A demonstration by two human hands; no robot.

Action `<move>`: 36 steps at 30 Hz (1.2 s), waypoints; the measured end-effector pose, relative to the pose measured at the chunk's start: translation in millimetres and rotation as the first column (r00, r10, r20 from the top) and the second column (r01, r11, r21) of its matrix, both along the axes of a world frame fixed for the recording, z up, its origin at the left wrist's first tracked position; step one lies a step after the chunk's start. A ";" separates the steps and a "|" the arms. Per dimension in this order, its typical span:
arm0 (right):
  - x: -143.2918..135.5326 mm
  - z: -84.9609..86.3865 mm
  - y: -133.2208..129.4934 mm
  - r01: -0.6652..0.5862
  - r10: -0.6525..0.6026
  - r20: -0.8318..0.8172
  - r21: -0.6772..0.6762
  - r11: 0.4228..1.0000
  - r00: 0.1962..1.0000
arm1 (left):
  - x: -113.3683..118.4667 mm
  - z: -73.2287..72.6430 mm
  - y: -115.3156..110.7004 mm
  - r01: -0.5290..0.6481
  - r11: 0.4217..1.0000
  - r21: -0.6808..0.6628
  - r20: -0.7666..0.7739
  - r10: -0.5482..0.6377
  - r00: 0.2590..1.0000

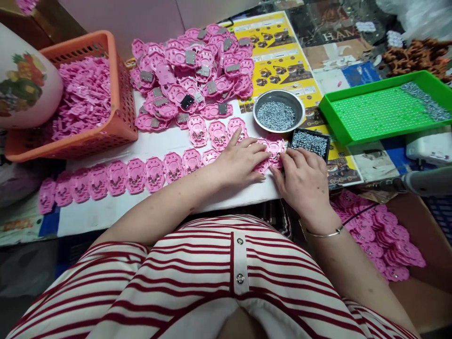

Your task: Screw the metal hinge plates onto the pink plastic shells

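A row of pink plastic casings (135, 175), with small shiny metal bits on them, runs along the white board. My left hand (236, 162) lies over the row's right part, fingers stretched out and resting on casings; what is under the palm is hidden. At the right end, the thumb and fingers of my right hand (303, 181) close around the edge of a pink casing (276, 147). Just above that hand is a small black tray (310, 142) of tiny screws. Several more casings (217, 135) form a short row beyond my left hand.
Behind the rows is a heap of pink casings (164, 75) with grey plates. A metal bowl (259, 123) holds small metal pieces. An orange basket (123, 110) stands left, a green tray (339, 134) right. A cardboard box (429, 245) with pink parts sits below the table's right side.
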State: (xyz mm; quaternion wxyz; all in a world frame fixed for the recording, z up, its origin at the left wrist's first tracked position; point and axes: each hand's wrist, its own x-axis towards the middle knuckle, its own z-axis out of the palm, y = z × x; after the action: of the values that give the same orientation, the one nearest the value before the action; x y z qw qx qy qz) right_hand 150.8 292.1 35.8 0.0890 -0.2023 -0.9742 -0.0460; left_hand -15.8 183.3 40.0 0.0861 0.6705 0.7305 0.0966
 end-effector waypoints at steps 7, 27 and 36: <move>3.2 -6.7 -5.3 -0.099 0.099 0.019 -0.016 0.995 0.995 | 13.0 -6.4 -26.0 -0.038 0.999 0.023 -0.064 0.039 0.997; -1.7 2.9 -12.6 -0.346 0.343 -0.054 -0.059 0.936 0.938 | -9.8 -24.2 -136.0 -0.580 0.805 0.125 -0.069 0.590 0.804; -98.0 6.2 -38.3 -0.461 0.464 0.009 -0.100 0.882 0.886 | -60.9 -13.0 -129.3 -0.692 0.721 0.015 -0.007 0.692 0.721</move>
State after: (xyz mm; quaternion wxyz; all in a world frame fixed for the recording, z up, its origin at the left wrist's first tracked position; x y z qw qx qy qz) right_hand 52.8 253.8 42.0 0.0718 0.0326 -0.9967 0.0197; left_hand -76.8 54.0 27.0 0.0358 0.3505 0.9279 0.1219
